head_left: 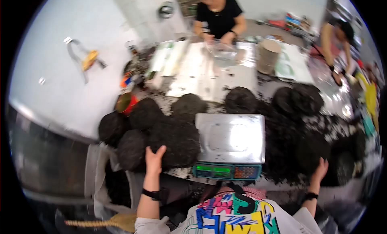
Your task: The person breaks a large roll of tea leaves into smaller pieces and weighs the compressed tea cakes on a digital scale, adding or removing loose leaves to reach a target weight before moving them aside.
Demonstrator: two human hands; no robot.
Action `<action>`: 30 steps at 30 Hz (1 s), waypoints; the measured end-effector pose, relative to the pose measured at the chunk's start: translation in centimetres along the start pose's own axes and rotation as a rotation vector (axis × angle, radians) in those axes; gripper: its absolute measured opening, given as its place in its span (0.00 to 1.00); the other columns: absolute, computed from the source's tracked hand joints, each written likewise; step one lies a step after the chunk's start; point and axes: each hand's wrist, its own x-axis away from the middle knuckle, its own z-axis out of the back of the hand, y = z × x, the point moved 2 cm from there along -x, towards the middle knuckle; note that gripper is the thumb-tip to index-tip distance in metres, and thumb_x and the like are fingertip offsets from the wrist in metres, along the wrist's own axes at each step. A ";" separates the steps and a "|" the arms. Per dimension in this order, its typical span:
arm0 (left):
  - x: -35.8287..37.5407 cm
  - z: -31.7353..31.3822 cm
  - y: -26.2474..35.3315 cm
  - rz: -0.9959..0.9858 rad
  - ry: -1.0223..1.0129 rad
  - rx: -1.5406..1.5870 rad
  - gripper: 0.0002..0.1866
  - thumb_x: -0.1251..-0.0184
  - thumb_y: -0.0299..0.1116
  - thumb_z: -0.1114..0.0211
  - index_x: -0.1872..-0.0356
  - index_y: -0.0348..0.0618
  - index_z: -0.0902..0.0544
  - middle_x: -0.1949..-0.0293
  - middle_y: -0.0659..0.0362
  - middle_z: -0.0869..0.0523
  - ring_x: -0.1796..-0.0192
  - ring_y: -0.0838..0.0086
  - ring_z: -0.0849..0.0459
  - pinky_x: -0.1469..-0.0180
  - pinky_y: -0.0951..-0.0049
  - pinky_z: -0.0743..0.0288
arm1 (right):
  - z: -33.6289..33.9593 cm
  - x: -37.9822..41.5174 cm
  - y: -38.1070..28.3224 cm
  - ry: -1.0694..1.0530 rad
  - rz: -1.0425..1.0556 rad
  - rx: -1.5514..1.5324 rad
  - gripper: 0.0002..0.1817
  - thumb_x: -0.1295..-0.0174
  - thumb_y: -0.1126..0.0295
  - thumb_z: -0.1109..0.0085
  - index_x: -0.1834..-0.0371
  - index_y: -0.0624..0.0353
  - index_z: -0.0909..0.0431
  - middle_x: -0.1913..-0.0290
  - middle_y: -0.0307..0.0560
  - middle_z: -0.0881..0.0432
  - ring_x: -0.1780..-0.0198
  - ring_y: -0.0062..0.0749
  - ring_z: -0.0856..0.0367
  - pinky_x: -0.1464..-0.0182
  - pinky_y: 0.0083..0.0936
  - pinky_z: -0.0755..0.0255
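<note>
My left hand [155, 158] has thumb and fingers spread, its fingertips against the dark round cakes at the left of the scale, between a smaller cake [132, 150] and a bigger dark mass [175, 141]. On the right, my right hand [321, 169] reaches to the near edge of a dark round cake [312, 151]; its fingers are partly hidden and blurred. Between my hands stands the scale [229, 139], its steel plate bare and its green display lit. More dark cakes [189, 107] lie behind and beside the scale.
Across the table a person in black [219, 18] handles a clear bowl [223, 54]. Another person [338, 44] leans over clear plastic at the far right. A brownish cylinder [268, 56] stands behind the scale. A lined bin [98, 181] and a broom [121, 222] are at lower left.
</note>
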 end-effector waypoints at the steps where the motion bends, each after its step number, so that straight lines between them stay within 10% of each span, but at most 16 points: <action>1: 0.2 -4.4 -2.8 0.013 -0.059 -0.055 0.31 0.46 0.30 0.29 0.43 0.30 0.33 0.49 0.49 0.22 0.51 0.65 0.22 0.47 0.66 0.28 | -2.6 2.1 -2.2 -0.182 0.064 0.011 0.19 0.39 0.69 0.46 0.47 0.67 0.28 0.53 0.45 0.21 0.54 0.31 0.26 0.48 0.25 0.32; 5: 2.8 -16.9 -8.1 -0.104 -0.285 -0.399 0.38 0.45 0.43 0.29 0.41 0.28 0.36 0.46 0.41 0.26 0.43 0.57 0.27 0.42 0.64 0.33 | -12.4 11.2 -4.6 -0.450 0.353 0.195 0.17 0.37 0.75 0.47 0.46 0.68 0.30 0.50 0.49 0.22 0.47 0.31 0.26 0.43 0.24 0.35; 8: 3.4 -16.7 -4.7 -0.406 -0.112 -0.629 0.35 0.46 0.34 0.30 0.40 0.30 0.37 0.41 0.41 0.32 0.39 0.56 0.32 0.36 0.62 0.38 | -14.1 15.3 -8.4 -0.473 0.476 0.125 0.15 0.36 0.76 0.50 0.46 0.66 0.30 0.52 0.48 0.23 0.49 0.29 0.27 0.45 0.23 0.35; 12: 0.2 -3.3 5.8 -0.748 0.369 -0.958 0.30 0.51 0.29 0.33 0.46 0.30 0.31 0.45 0.42 0.29 0.42 0.51 0.31 0.35 0.59 0.40 | -10.1 12.3 -5.5 -0.256 0.206 -0.083 0.18 0.35 0.75 0.49 0.43 0.69 0.31 0.48 0.42 0.24 0.50 0.24 0.29 0.46 0.19 0.35; 15: -3.7 12.7 2.8 -0.472 0.999 -1.162 0.35 0.49 0.41 0.29 0.45 0.27 0.30 0.46 0.39 0.26 0.41 0.50 0.29 0.37 0.57 0.38 | -6.1 8.9 -1.5 -0.098 -0.089 -0.321 0.22 0.35 0.71 0.48 0.38 0.65 0.35 0.45 0.45 0.25 0.48 0.27 0.29 0.45 0.25 0.33; 17: -5.1 19.2 -1.0 -0.014 0.638 -0.983 0.41 0.50 0.51 0.28 0.43 0.26 0.31 0.46 0.37 0.25 0.44 0.49 0.25 0.40 0.58 0.34 | -5.8 8.0 -0.6 -0.290 -0.249 -0.593 0.21 0.35 0.72 0.49 0.39 0.58 0.34 0.44 0.46 0.27 0.46 0.36 0.27 0.47 0.34 0.30; 25: -3.3 17.5 4.6 -0.020 0.672 -1.174 0.44 0.62 0.46 0.20 0.45 0.31 0.30 0.47 0.40 0.24 0.43 0.50 0.26 0.42 0.60 0.31 | -12.3 7.8 -2.2 -0.377 -0.290 -0.460 0.28 0.34 0.71 0.49 0.31 0.59 0.43 0.40 0.45 0.29 0.41 0.36 0.29 0.45 0.31 0.32; 27: -4.3 20.1 4.9 -0.272 0.612 -1.104 0.44 0.63 0.44 0.20 0.45 0.30 0.30 0.46 0.42 0.24 0.46 0.52 0.23 0.44 0.60 0.29 | -12.2 6.6 -1.9 -0.436 -0.241 -0.444 0.26 0.34 0.71 0.48 0.32 0.61 0.41 0.41 0.46 0.28 0.43 0.34 0.28 0.45 0.29 0.32; 30: -5.0 21.0 6.4 -0.084 0.351 -0.456 0.37 0.52 0.38 0.26 0.42 0.30 0.31 0.47 0.45 0.22 0.50 0.59 0.20 0.48 0.64 0.26 | -11.7 6.9 -1.9 -0.424 -0.130 -0.402 0.20 0.35 0.73 0.48 0.40 0.63 0.32 0.46 0.42 0.24 0.49 0.27 0.26 0.47 0.23 0.33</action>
